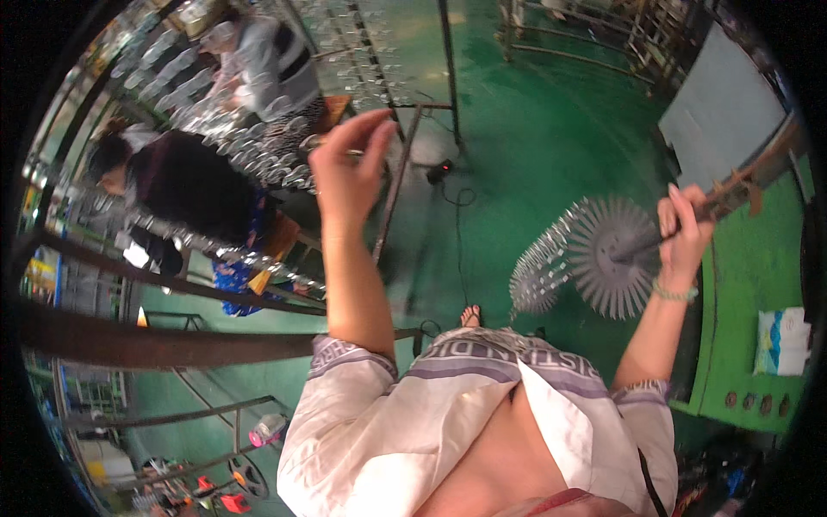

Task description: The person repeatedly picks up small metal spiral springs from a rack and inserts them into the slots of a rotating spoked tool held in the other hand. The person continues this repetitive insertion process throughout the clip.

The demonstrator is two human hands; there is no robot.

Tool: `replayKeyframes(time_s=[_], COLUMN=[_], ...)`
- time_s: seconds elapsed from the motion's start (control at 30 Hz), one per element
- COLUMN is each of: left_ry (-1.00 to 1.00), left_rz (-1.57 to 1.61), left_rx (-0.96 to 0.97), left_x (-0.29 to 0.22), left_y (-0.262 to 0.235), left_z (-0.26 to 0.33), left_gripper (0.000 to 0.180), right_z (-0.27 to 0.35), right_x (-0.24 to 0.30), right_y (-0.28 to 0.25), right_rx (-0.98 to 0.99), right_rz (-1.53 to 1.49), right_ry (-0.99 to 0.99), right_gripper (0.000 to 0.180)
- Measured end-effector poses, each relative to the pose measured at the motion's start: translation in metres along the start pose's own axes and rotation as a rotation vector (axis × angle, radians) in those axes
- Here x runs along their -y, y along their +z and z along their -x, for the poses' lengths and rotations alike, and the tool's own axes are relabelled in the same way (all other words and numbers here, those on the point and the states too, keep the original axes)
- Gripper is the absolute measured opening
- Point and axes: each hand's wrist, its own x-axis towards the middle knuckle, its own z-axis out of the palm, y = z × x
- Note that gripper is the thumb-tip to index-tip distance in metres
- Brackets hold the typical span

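Right hand (685,226) is closed in a fist around the dark, rusty handle bar (732,194) of a grey round disc rack studded with thin radiating spikes (603,258), and holds it out over the green painted floor (534,129). A pale bead bracelet (674,294) sits at that wrist. The spiked disc hangs just left of the fist, with a second spiked section (538,274) slanting off it further left — both are clear of the floor.

Left hand (345,168) is raised well apart from the right, fingers curled with thumb and fingertips pinched on a small slim pale piece (323,142); what that piece is cannot be told. Just beyond it stands a metal frame rack hung with rows of small clear glass pieces (258,146).

Two other people sit at that rack: one in a grey striped top (271,69), one in a dark top (189,185). A green workbench (749,284) stands at the right, with a white and blue packet (782,340) lying on it.
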Motion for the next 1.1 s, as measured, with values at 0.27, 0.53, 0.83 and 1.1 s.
replayKeyframes(time_s=[0.27, 0.53, 0.83, 1.1], left_ry=[-0.123, -0.378, -0.324, 0.186], left_rz=[-0.009, -0.173, -0.289, -0.328], left_rx=[0.109, 0.225, 0.026, -0.592], left_x=[0.027, 0.05, 0.057, -0.01], left_y=[0.047, 0.074, 0.023, -0.073], left_z=[0.007, 0.051, 0.052, -0.087], left_gripper=[0.018, 0.018, 0.017, 0.012], right_z=[-0.073, -0.154, -0.184, -0.182], right_x=[-0.049, -0.082, -0.101, -0.101], right_y=[0.006, 0.021, 0.05, 0.065], right_rx=[0.276, 0.674, 0.892, 0.904], right_rz=[-0.105, -0.198, -0.286, -0.323], right_ry=[0.033, 0.072, 0.124, 0.149], right_gripper=[0.027, 0.023, 0.026, 0.024])
